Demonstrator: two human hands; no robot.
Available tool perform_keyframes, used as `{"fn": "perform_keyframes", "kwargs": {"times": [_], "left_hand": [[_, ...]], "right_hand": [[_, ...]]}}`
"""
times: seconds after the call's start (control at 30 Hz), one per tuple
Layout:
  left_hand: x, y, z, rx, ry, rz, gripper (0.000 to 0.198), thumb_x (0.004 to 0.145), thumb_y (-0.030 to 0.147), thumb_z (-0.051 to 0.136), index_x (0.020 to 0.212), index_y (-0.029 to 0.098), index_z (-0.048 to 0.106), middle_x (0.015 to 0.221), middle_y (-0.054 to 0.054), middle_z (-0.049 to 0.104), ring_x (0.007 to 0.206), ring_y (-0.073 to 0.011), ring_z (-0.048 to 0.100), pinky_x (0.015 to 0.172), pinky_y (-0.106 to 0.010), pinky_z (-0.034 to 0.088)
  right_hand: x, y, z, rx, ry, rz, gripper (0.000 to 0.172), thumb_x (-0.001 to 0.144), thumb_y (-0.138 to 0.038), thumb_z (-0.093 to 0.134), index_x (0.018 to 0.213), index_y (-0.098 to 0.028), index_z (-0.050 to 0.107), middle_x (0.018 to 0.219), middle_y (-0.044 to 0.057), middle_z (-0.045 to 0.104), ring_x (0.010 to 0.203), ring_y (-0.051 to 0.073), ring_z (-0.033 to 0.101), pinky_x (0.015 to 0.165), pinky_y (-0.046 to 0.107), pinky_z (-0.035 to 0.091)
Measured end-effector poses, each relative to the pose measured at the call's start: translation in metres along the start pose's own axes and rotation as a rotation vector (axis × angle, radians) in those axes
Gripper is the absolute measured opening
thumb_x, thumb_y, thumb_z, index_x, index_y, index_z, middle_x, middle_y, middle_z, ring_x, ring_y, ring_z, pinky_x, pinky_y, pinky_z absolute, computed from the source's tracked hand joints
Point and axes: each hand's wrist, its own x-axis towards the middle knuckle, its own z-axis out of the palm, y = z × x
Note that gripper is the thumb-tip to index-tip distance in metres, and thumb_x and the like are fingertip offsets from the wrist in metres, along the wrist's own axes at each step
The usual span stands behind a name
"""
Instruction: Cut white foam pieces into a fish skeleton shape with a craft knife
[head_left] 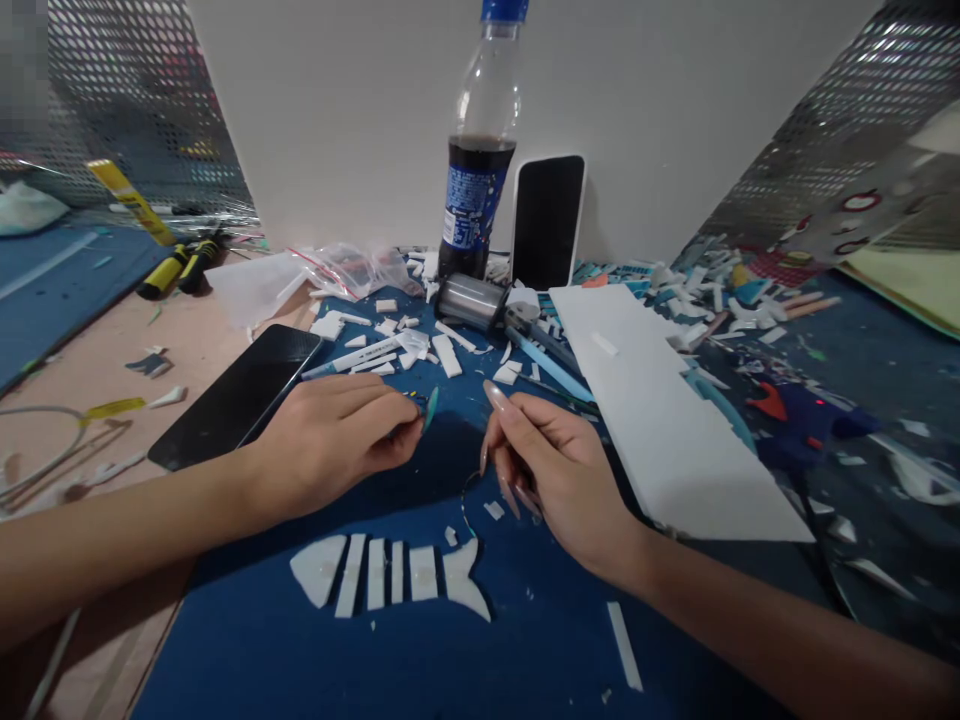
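Note:
Several white foam pieces forming a fish (pixel 423 573) lie in a row on the blue mat (pixel 525 660), with gaps between them. A thin beaded-looking thread (pixel 465 500) runs from the tail piece (pixel 466 580) up to my right hand (pixel 559 470), whose thumb and fingers are pinched together on it. My left hand (pixel 337 425) is closed above the mat, left of my right hand; a small teal thing shows at its fingertips, and what the fingers grip is too small to make out.
A spool (pixel 470 302) and a cola bottle (pixel 480 190) stand behind scattered foam scraps. One phone (pixel 240 395) lies left, another (pixel 549 222) leans upright at the back. On the right are a white foam sheet (pixel 675 430) and a glue gun (pixel 810 420).

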Motion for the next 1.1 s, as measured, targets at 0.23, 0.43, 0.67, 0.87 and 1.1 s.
{"fn": "perform_keyframes", "kwargs": {"times": [0.23, 0.43, 0.67, 0.87, 1.1], "left_hand": [[0.001, 0.008, 0.001, -0.462, -0.085, -0.510, 0.018, 0.086, 0.020, 0.044, 0.068, 0.017, 0.048, 0.053, 0.005, 0.048, 0.044, -0.0058, 0.039, 0.042, -0.017, 0.033], [0.008, 0.014, 0.006, -1.008, -0.335, -0.652, 0.032, 0.089, 0.022, 0.037, 0.058, 0.018, 0.040, 0.052, 0.005, 0.042, 0.046, -0.0062, 0.036, 0.043, -0.017, 0.032], [0.009, 0.015, 0.013, -1.334, -0.370, -0.786, 0.026, 0.090, 0.027, 0.045, 0.067, 0.016, 0.050, 0.055, 0.002, 0.055, 0.047, -0.0064, 0.042, 0.046, -0.018, 0.033], [0.006, 0.016, 0.016, -1.338, -0.337, -0.832, 0.027, 0.091, 0.029, 0.043, 0.069, 0.016, 0.049, 0.058, 0.004, 0.048, 0.049, -0.0066, 0.039, 0.046, -0.019, 0.031], [0.005, 0.020, 0.013, -1.250, -0.401, -0.794, 0.037, 0.093, 0.029, 0.036, 0.060, 0.015, 0.046, 0.055, 0.004, 0.045, 0.051, -0.0063, 0.038, 0.052, -0.021, 0.032]], "right_hand": [[-0.005, -0.001, 0.000, -0.121, -0.047, -0.083, 0.036, 0.092, -0.040, 0.046, 0.063, -0.019, 0.053, 0.044, -0.006, 0.046, 0.031, 0.004, 0.040, 0.031, 0.017, 0.031], [-0.014, -0.001, 0.001, -0.356, -0.085, -0.323, 0.033, 0.095, -0.030, 0.041, 0.067, -0.019, 0.055, 0.043, -0.005, 0.047, 0.034, 0.005, 0.047, 0.036, 0.018, 0.036], [-0.016, -0.002, 0.003, -0.428, -0.064, -0.408, 0.031, 0.094, -0.024, 0.042, 0.067, -0.019, 0.055, 0.043, -0.005, 0.048, 0.033, 0.005, 0.045, 0.034, 0.018, 0.032], [-0.019, -0.001, 0.001, -0.527, -0.075, -0.450, 0.032, 0.093, -0.019, 0.042, 0.064, -0.018, 0.054, 0.046, -0.004, 0.051, 0.037, 0.006, 0.047, 0.039, 0.019, 0.037], [-0.020, -0.003, 0.003, -0.623, -0.122, -0.518, 0.031, 0.089, -0.016, 0.043, 0.060, -0.017, 0.054, 0.045, -0.003, 0.051, 0.040, 0.007, 0.049, 0.043, 0.018, 0.038]]}}
